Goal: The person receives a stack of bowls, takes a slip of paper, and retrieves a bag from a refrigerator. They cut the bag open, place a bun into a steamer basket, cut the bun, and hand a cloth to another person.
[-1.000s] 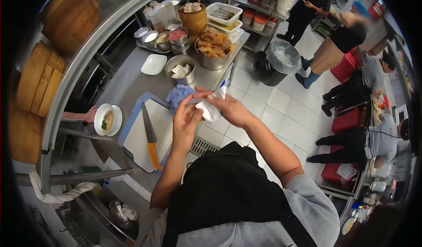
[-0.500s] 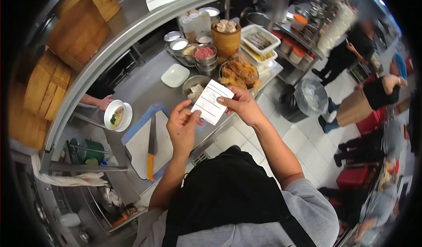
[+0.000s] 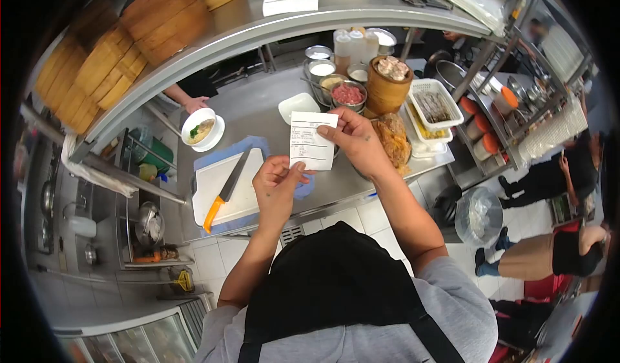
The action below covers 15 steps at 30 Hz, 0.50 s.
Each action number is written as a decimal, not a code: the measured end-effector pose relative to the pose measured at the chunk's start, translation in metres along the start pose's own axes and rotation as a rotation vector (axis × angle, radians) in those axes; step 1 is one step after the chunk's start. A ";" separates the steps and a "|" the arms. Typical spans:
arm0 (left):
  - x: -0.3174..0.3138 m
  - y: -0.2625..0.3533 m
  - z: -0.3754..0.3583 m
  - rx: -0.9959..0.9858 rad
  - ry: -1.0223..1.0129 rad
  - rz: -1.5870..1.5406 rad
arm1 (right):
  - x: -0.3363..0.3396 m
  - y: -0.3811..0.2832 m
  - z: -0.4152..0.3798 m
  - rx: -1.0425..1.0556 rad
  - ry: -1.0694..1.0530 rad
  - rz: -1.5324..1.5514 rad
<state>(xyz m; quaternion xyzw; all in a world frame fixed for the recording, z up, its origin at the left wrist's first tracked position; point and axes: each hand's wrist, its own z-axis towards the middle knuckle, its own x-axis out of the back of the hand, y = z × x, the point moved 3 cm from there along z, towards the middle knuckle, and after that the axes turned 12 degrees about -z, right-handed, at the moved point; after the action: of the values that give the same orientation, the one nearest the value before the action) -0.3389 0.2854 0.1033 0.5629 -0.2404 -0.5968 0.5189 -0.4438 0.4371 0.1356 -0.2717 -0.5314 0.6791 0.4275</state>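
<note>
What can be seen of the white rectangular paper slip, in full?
The white rectangular paper slip has bold dark lines and small print, too fine to read reliably. It looks thin, nearly flat, printed face toward the camera, before the grey metal counter. The right hand's grip pinches its upper right edge; the left hand's grip pinches its lower left corner.

commercial kitchen: bamboo steamers (image 3: 166, 24), knife (image 3: 231, 181)

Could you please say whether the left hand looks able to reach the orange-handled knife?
Probably yes: the knife lies uncovered on the white board, though the left hand would first have to release the paper slip.
</note>
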 end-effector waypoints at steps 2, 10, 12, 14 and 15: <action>-0.001 0.004 0.001 -0.036 0.046 -0.002 | -0.010 -0.009 0.000 -0.065 -0.005 0.080; 0.004 0.016 0.016 -0.177 0.140 -0.044 | -0.024 -0.022 0.022 0.061 -0.040 0.181; 0.006 0.019 0.020 -0.183 0.168 -0.023 | -0.028 -0.027 0.026 0.076 -0.007 0.199; 0.001 0.025 0.020 -0.171 0.145 -0.040 | -0.030 -0.032 0.036 0.106 0.016 0.176; -0.001 0.027 0.018 -0.145 0.120 -0.058 | -0.029 -0.035 0.042 0.124 0.047 0.153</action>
<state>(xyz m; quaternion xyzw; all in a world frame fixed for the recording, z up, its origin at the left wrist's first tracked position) -0.3467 0.2715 0.1317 0.5654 -0.1489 -0.5924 0.5543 -0.4539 0.3937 0.1787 -0.3004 -0.4560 0.7345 0.4029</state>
